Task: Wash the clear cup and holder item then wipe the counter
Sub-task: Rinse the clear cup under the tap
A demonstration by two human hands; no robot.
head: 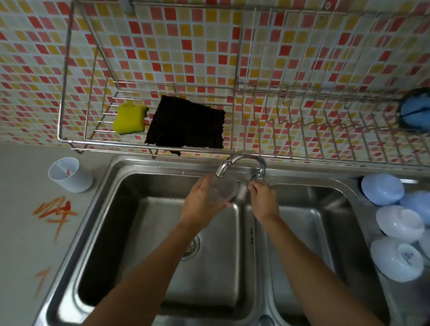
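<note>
Left hand (198, 202) wrapped around clear cup (223, 191), held tilted directly beneath faucet spout (220, 171) over left basin (163, 237). Right hand (264, 197) pinching tap handle (257, 177), just right of cup. Holder (68, 175) far left on counter (13, 218), nearer left hand.

Open basins, crowded edges

We see both sink (109, 242) basins bare below our arms; the rack (67, 94) overhangs the back edge above the tap (240, 163), bowls (393, 217) pack the right edge, and a holder (69, 175) stands near the left back corner.
</note>
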